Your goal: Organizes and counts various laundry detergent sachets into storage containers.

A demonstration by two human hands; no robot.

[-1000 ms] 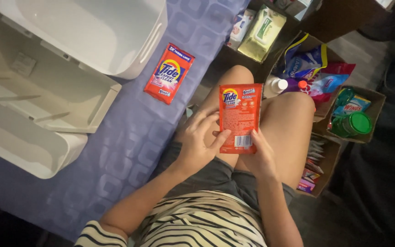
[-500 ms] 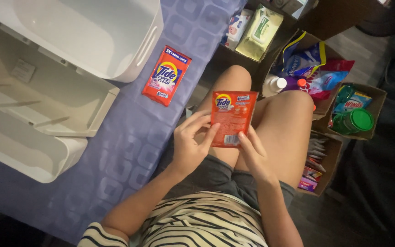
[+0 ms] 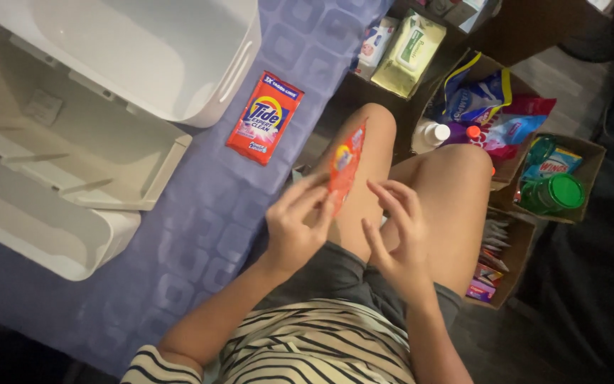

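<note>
Purple patterned cloth (image 3: 200, 213) under white bins (image 3: 108, 85), one orange sachet (image 3: 265, 117) lying flat.
Left hand (image 3: 294, 227) pinches a second orange packet (image 3: 344, 167) edge-on; right hand (image 3: 396, 227) hovers open-fingered, empty.

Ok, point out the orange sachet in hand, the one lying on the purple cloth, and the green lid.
Held orange sachet (image 3: 345, 165), head view, its upper half.
Lying orange sachet (image 3: 265, 117), head view, centre of its face.
Green lid (image 3: 561, 192), head view, its top.

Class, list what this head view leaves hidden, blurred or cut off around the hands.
- Orange sachet in the left hand: edge-on and blurred, faces unreadable.
- Right hand: palm hidden; open, off the sachet.
- White bins: cut off by the left edge.
- Small packets in a box: too small.
</note>
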